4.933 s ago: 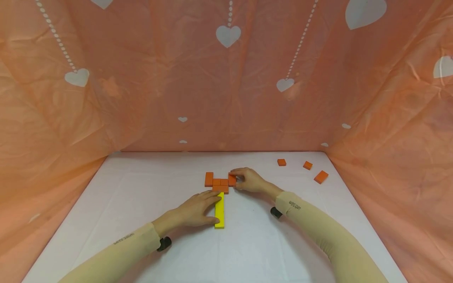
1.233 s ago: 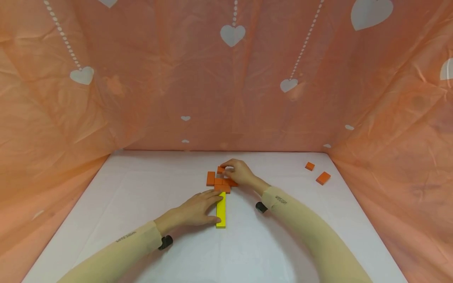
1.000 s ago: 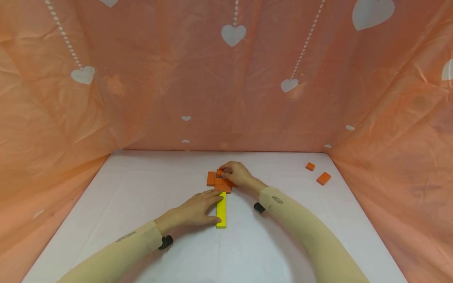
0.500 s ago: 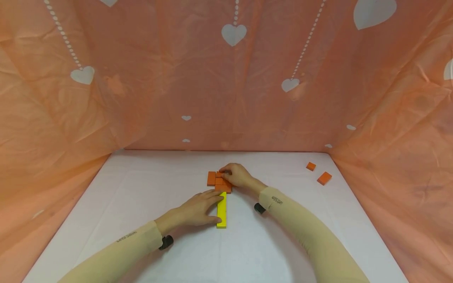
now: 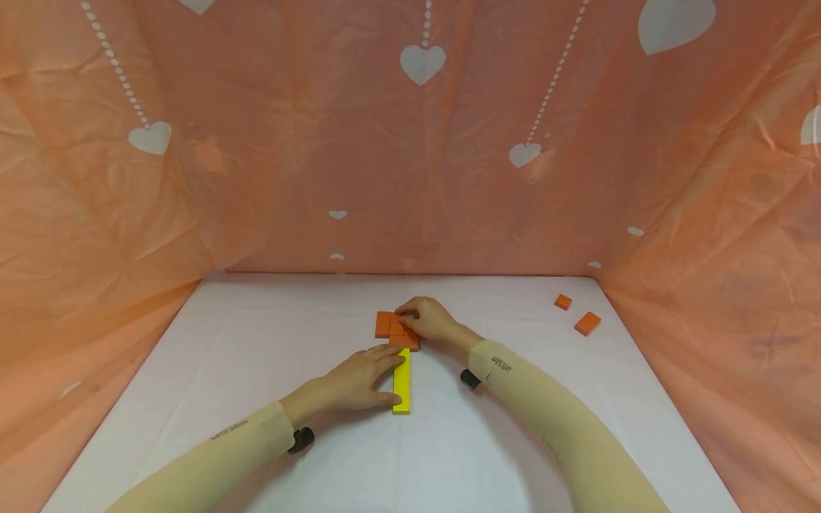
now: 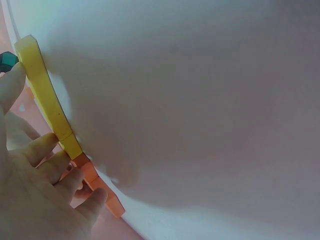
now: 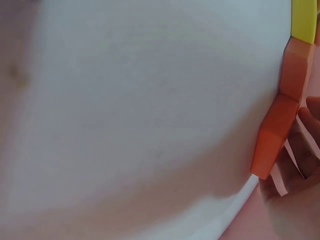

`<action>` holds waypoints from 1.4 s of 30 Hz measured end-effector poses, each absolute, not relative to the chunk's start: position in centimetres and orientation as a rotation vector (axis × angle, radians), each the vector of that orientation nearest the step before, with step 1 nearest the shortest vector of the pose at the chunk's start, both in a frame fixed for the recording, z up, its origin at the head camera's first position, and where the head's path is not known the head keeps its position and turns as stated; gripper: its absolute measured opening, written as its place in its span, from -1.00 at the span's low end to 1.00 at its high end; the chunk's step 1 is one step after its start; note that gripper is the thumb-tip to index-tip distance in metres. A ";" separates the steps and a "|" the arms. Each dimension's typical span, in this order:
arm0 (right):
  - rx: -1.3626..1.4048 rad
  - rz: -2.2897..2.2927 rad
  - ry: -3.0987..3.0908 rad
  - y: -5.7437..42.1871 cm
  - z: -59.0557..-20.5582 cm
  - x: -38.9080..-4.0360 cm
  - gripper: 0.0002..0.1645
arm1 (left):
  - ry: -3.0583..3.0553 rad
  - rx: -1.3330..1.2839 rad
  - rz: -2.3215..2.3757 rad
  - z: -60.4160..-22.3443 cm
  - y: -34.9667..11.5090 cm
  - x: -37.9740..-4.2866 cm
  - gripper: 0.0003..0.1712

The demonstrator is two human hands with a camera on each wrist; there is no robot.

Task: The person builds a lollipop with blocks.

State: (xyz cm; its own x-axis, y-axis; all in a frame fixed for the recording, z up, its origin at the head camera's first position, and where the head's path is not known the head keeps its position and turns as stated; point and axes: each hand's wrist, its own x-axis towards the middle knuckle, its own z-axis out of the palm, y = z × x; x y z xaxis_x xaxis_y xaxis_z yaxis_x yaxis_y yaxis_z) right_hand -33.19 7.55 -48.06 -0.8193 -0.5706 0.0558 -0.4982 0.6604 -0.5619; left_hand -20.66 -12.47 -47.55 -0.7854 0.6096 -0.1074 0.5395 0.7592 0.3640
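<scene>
A long yellow block [image 5: 401, 381] lies lengthwise mid-table, and a seam crosses it in the left wrist view. My left hand [image 5: 353, 380] rests on it, fingers extended, fingertips at the far end and thumb by the near end. Flat orange blocks join its far end: one crosswise [image 5: 403, 343], small square ones beyond it, and an upright rectangle [image 5: 383, 325] at the left. My right hand [image 5: 428, 318] pinches a small square orange block [image 5: 395, 317] within this group and partly hides the right-hand rectangle. That orange rectangle [image 7: 274, 132] shows in the right wrist view.
Toward the back right lie a small orange block [image 5: 563, 302] and a larger orange rectangle [image 5: 587, 324], apart from the group. The white tabletop [image 5: 256, 320] is walled by a pink-orange curtain [image 5: 410, 164] with white hearts.
My right hand let go of the right-hand rectangle, brought a small orange block from the back right, then drew it nearer until it met the other squares. My left hand stayed put.
</scene>
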 end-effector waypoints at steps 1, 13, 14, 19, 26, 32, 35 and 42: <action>-0.897 -0.877 2.751 7.6 -48.1 -33.2 -0.66 | 2.737 0.903 0.467 -47.6 -12.5 -20.7 -0.12; -0.728 -1.208 2.756 11.1 -46.1 -32.6 -0.55 | 2.739 0.888 0.483 -47.6 -12.4 -20.7 -0.12; -0.721 -1.221 2.771 11.7 -46.0 -32.6 -0.54 | 2.741 0.887 0.487 -47.6 -12.4 -20.7 -0.13; -0.689 -1.306 2.847 15.4 -45.6 -32.7 -0.52 | 2.745 0.879 0.500 -47.6 -12.4 -20.7 -0.13; -0.532 -1.346 2.999 22.5 -46.0 -32.9 -0.49 | 2.741 0.897 0.482 -47.6 -12.4 -20.6 -0.14; -0.380 -1.168 3.115 28.1 -46.2 -32.8 -0.45 | 2.736 0.877 0.477 -47.7 -12.4 -20.5 -0.13; -0.337 -1.071 3.195 30.4 -46.5 -32.8 -0.47 | 2.736 0.876 0.471 -47.8 -12.4 -20.5 -0.13; -0.230 -0.875 3.299 34.3 -47.7 -32.6 -0.51 | 2.745 0.871 0.442 -47.7 -12.4 -20.6 -0.12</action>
